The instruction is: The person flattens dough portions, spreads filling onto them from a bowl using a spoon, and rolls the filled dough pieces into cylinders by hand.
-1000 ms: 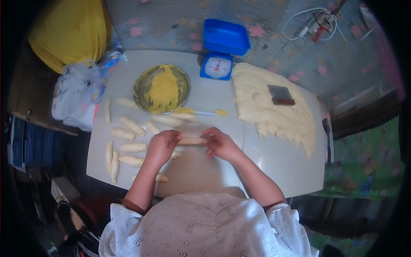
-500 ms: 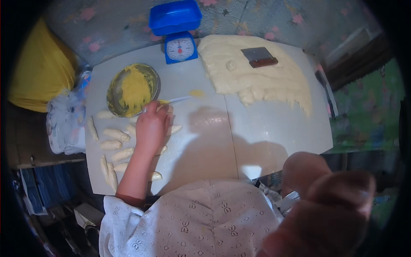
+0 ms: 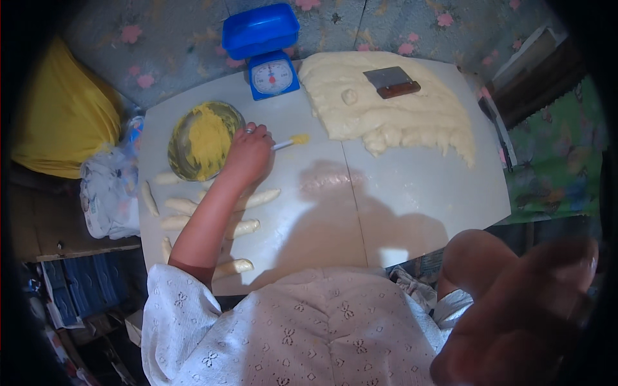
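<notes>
My left hand (image 3: 254,147) is closed beside the right rim of a round metal bowl (image 3: 175,161) that holds yellow paste (image 3: 207,138). From its fingers sticks out the white end of a slim utensil (image 3: 282,145), pointing at a small yellow smear (image 3: 300,138) on the table; most of the utensil is hidden. Below the bowl, several pale dough rolls (image 3: 257,199) lie on the tabletop, some covered by my left forearm. My right hand (image 3: 534,315) is raised close to the camera at the lower right, dark and blurred, its fingers unclear.
A big slab of dough (image 3: 399,116) covers the table's far right, with a wooden-handled dough scraper (image 3: 393,82) on it. A blue kitchen scale (image 3: 273,76) with a blue tray (image 3: 261,31) stands at the back. Plastic bags (image 3: 109,199) hang at the left edge.
My left hand has moved up and right, from the bowl's lower rim to its right side along the utensil. My right hand stays raised, shifted slightly right in the picture. The view has shifted a little.
</notes>
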`<state>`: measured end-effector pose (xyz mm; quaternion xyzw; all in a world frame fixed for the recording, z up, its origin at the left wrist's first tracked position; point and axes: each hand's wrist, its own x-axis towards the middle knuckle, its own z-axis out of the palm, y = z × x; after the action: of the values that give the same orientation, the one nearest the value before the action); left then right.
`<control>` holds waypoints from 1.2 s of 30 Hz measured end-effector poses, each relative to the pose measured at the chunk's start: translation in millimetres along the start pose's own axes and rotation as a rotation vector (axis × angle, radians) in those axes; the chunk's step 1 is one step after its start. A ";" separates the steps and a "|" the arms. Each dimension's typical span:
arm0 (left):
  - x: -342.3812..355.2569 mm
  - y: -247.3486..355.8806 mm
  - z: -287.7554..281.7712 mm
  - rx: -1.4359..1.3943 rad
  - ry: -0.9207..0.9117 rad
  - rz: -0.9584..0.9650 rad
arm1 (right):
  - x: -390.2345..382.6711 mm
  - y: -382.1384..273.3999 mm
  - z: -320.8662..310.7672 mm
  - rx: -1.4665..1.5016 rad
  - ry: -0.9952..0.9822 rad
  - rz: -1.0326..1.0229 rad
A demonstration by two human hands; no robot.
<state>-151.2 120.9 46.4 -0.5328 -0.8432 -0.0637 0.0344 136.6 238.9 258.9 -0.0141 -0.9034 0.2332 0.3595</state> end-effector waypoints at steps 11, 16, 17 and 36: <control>-0.5 -34.2 -66.9 0.117 -0.027 -0.104 | -42.2 62.5 -52.2 -0.056 0.079 -0.014; -33.9 -30.8 -47.8 0.271 -0.046 -0.232 | 4.9 42.1 12.6 -0.101 0.137 -0.037; -42.5 -19.4 -46.5 0.186 -0.013 -0.263 | 3.6 45.9 7.2 -0.115 0.145 -0.051; -97.9 213.3 41.5 -0.311 0.027 -0.172 | -160.9 284.4 10.9 -0.231 0.078 0.543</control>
<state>83.8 129.8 8.1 -0.4567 -0.8650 -0.2034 -0.0427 208.3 456.7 25.7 -0.3049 -0.8726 0.2160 0.3146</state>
